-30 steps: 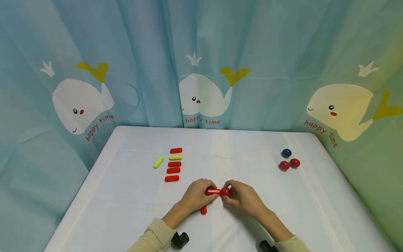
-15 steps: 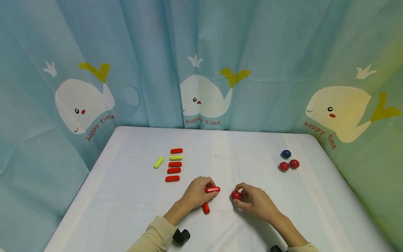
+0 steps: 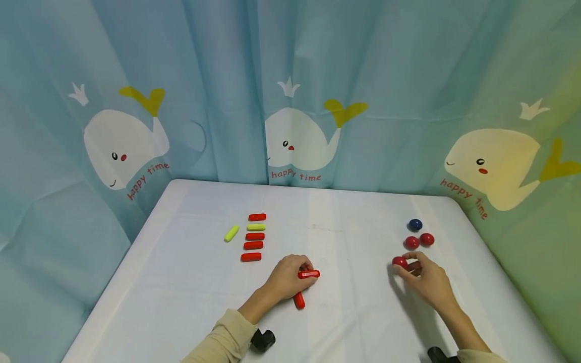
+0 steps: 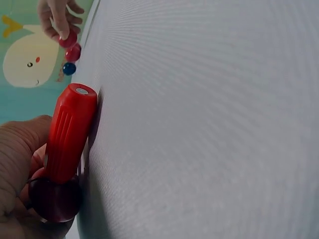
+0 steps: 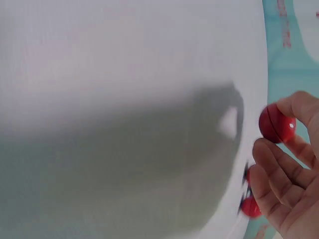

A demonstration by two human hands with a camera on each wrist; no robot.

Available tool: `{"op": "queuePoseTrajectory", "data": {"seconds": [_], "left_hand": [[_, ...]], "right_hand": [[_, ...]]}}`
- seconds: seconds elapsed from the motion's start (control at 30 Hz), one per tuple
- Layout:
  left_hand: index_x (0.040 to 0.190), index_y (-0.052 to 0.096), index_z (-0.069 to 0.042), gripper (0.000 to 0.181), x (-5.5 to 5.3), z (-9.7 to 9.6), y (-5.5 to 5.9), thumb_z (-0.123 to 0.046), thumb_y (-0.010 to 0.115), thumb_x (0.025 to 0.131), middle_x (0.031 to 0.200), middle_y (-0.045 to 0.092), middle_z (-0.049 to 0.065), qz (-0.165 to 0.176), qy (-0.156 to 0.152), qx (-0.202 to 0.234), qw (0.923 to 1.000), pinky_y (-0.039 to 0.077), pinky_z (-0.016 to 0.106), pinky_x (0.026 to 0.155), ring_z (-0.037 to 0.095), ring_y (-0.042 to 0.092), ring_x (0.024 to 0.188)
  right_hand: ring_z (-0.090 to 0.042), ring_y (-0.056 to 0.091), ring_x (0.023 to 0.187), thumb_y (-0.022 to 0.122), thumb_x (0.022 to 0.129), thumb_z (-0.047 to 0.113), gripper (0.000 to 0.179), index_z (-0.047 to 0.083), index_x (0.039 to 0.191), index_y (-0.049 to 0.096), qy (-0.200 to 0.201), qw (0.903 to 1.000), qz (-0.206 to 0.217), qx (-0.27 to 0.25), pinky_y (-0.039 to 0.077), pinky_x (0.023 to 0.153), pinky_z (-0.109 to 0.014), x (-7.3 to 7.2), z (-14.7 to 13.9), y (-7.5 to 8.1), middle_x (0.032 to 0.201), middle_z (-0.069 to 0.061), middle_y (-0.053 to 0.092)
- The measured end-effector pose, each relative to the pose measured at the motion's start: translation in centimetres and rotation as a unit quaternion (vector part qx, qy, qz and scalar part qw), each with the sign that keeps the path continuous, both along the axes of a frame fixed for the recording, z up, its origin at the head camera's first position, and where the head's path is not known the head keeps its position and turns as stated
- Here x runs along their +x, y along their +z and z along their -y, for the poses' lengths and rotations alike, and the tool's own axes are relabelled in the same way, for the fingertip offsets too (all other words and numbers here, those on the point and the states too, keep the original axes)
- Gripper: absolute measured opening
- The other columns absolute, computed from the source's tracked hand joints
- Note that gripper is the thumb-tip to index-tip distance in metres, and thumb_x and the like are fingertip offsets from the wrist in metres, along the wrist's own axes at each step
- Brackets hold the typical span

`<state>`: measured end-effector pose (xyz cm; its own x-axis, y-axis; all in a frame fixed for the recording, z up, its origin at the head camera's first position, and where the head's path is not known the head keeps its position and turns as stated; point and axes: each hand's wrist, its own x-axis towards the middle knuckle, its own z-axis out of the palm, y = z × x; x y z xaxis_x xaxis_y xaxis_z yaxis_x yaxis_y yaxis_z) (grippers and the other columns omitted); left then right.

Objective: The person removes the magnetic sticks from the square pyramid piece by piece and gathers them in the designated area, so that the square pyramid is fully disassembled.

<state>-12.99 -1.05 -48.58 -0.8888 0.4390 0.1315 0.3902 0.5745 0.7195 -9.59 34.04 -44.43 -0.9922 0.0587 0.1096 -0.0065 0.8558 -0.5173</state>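
My left hand (image 3: 290,276) grips a short red magnetic rod (image 3: 309,274) near the middle of the table. In the left wrist view this rod (image 4: 72,132) shows a round silver end, and a dark red ball (image 4: 55,199) sits at its other end, among the fingers. A second red rod (image 3: 299,301) sticks out below the palm, its upper end hidden. At the right, my right hand (image 3: 428,280) pinches a glossy red ball (image 3: 399,262) between thumb and fingertips. In the right wrist view the held ball (image 5: 277,123) has a seam round it.
Two red balls (image 3: 412,243) and a dark blue ball (image 3: 415,225) lie just beyond the right hand. Left of the middle, several red rods (image 3: 251,257) and a yellow-green rod (image 3: 256,227) form a column, with another yellow-green rod (image 3: 231,233) beside it. A whale-print curtain (image 3: 218,101) hangs behind.
My right hand has drawn the red ball away from the end of the left hand's rod and carried it right, near the other balls. My left hand has stayed almost in place.
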Motion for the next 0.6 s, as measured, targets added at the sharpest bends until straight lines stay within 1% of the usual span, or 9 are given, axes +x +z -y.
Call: {"op": "queuePoseTrajectory", "data": {"seconds": [0.13, 0.17, 0.23, 0.37, 0.5, 0.6], "left_hand": [[0.092, 0.070, -0.015, 0.012, 0.0, 0.0, 0.0, -0.018, 0.080, 0.087, 0.084, 0.064, -0.008, -0.001, -0.001, -0.001, 1.0000, 0.045, 0.023, 0.075, 0.006, 0.051, 0.079], [0.092, 0.070, -0.015, 0.012, 0.0, 0.0, 0.0, -0.018, 0.080, 0.087, 0.083, 0.064, -0.008, 0.000, -0.001, 0.000, 1.0000, 0.045, 0.023, 0.075, 0.006, 0.050, 0.079], [0.091, 0.070, -0.015, 0.011, 0.1, 0.0, 0.0, -0.018, 0.080, 0.086, 0.082, 0.063, -0.008, 0.000, -0.002, 0.000, 1.0000, 0.045, 0.023, 0.074, 0.006, 0.050, 0.078], [0.092, 0.071, -0.014, 0.011, 0.2, 0.0, -0.1, -0.018, 0.080, 0.087, 0.083, 0.064, -0.007, 0.001, -0.002, 0.000, 1.0000, 0.045, 0.023, 0.073, 0.006, 0.050, 0.079], [0.093, 0.071, -0.015, 0.012, 0.3, 0.0, 0.0, -0.020, 0.080, 0.087, 0.084, 0.065, -0.007, -0.004, 0.001, -0.006, 1.0000, 0.045, 0.023, 0.074, 0.006, 0.050, 0.079], [0.093, 0.071, -0.015, 0.012, 0.2, 0.0, 0.0, -0.021, 0.080, 0.087, 0.084, 0.064, -0.007, -0.002, 0.005, -0.010, 0.9999, 0.045, 0.023, 0.074, 0.006, 0.050, 0.079]], "right_hand": [[-0.038, 0.070, 0.085, 0.075, 0.094, 0.028, 0.045, -0.004, 0.120, 0.058, -0.038, 0.9991, -0.020, 0.008, 0.048, 0.062, -0.032, -0.5, -2.4, -0.2, 0.099, -0.028, 0.072], [-0.041, 0.070, 0.087, 0.074, 0.095, 0.029, 0.046, -0.005, 0.121, 0.057, -0.049, 0.9985, -0.022, 0.011, 0.048, 0.062, -0.033, -0.7, -2.9, -0.4, 0.101, -0.030, 0.071], [-0.045, 0.068, 0.092, 0.071, 0.097, 0.032, 0.051, -0.007, 0.124, 0.054, -0.066, 0.9977, -0.012, 0.013, 0.049, 0.064, -0.036, -1.0, -3.7, -0.5, 0.106, -0.034, 0.068], [-0.048, 0.065, 0.097, 0.067, 0.099, 0.035, 0.055, -0.008, 0.128, 0.051, -0.094, 0.9953, 0.017, 0.018, 0.047, 0.067, -0.041, -1.7, -4.9, -0.7, 0.112, -0.036, 0.065], [-0.048, 0.063, 0.097, 0.066, 0.100, 0.033, 0.053, -0.008, 0.130, 0.050, -0.104, 0.9939, 0.027, 0.024, 0.044, 0.066, -0.041, -2.5, -5.5, -0.9, 0.113, -0.036, 0.065], [-0.049, 0.062, 0.097, 0.064, 0.100, 0.032, 0.052, -0.008, 0.130, 0.050, -0.105, 0.9934, 0.035, 0.028, 0.044, 0.066, -0.043, -2.9, -5.7, -0.9, 0.113, -0.037, 0.064]]}}
